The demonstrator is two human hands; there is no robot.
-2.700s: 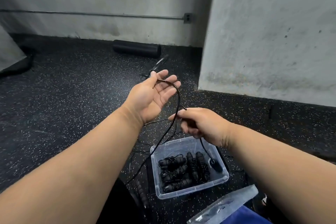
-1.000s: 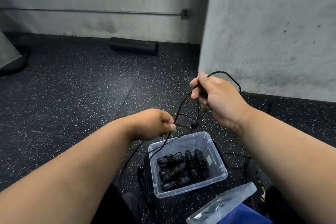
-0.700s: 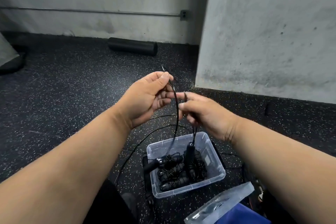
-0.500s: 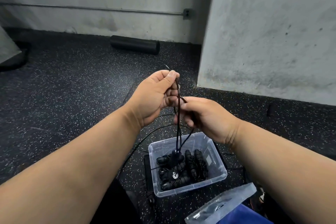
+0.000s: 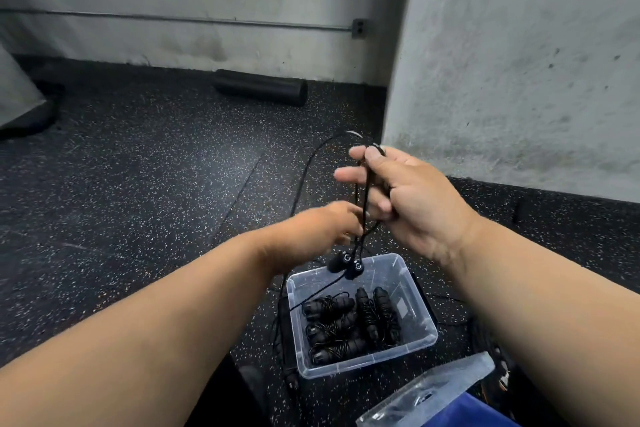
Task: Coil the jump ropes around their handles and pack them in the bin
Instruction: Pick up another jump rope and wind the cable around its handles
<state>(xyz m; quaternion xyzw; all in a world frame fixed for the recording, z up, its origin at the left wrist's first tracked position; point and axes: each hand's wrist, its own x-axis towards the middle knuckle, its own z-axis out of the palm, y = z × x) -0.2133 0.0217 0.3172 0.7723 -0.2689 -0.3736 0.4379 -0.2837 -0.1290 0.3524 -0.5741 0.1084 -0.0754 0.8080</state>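
A thin black jump rope (image 5: 304, 170) loops up from the floor and over my right hand (image 5: 408, 198), which pinches the doubled cord between thumb and fingers. Its two black handles (image 5: 346, 263) hang side by side just above the bin's far rim. My left hand (image 5: 311, 236) is blurred, lower and to the left, with its fingers at the hanging cords just above the handles. The clear plastic bin (image 5: 408, 347) stands on the floor below and holds several black handles wrapped in cord (image 5: 349, 322).
A black foam roller (image 5: 259, 87) lies by the far wall. A concrete pillar (image 5: 519, 62) rises at the right. A clear bin lid (image 5: 429, 392) over something blue sits at the lower right. More black cord trails on the speckled rubber floor left of the bin.
My right hand has risen and moved right with the cord. My left hand has dropped to the cords above the handles, which now hang together higher, at the bin's far rim.
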